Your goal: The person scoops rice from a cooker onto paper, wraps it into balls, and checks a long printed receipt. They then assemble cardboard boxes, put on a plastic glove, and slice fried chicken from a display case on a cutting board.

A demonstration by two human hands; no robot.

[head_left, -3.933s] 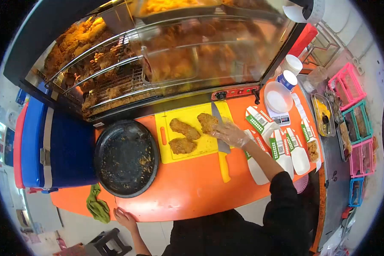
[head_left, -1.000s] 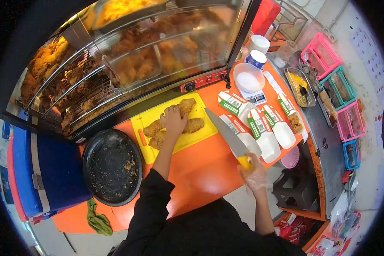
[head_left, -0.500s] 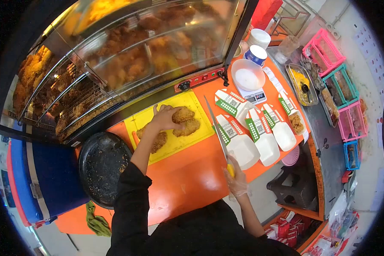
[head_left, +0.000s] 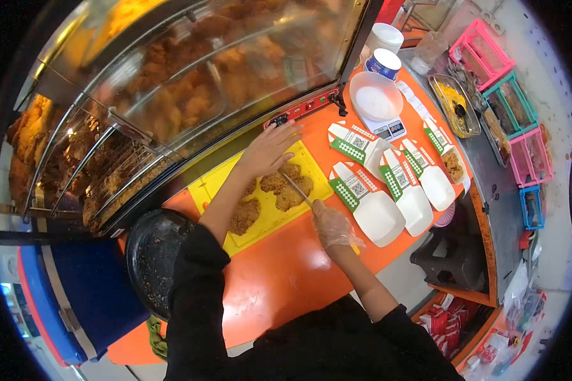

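My right hand [head_left: 330, 227], in a thin clear glove, is closed around the handle of a long knife. The narrow knife blade [head_left: 297, 188] points up and left across a flat, breaded fried piece [head_left: 291, 197], which looks like chicken. Beyond it my bare left hand [head_left: 268, 151] hovers with fingers stretched out, over the far edge of the yellow cutting board [head_left: 273, 230]. Nothing shows in that hand. A second breaded piece [head_left: 244, 217] lies on the board to the left, partly hidden by my left forearm.
A lit glass display cabinet [head_left: 260, 76] of fried food stands behind the board. To the right are several paper trays [head_left: 378, 219], one with food pieces, and a kitchen scale [head_left: 389, 129] under a bowl [head_left: 375, 95]. A black round pan [head_left: 152, 260] sits at left.
My left hand has lifted off the fried piece and moved up and right, fingers straightened. My right hand has brought the knife left, from beside the board onto the piece.
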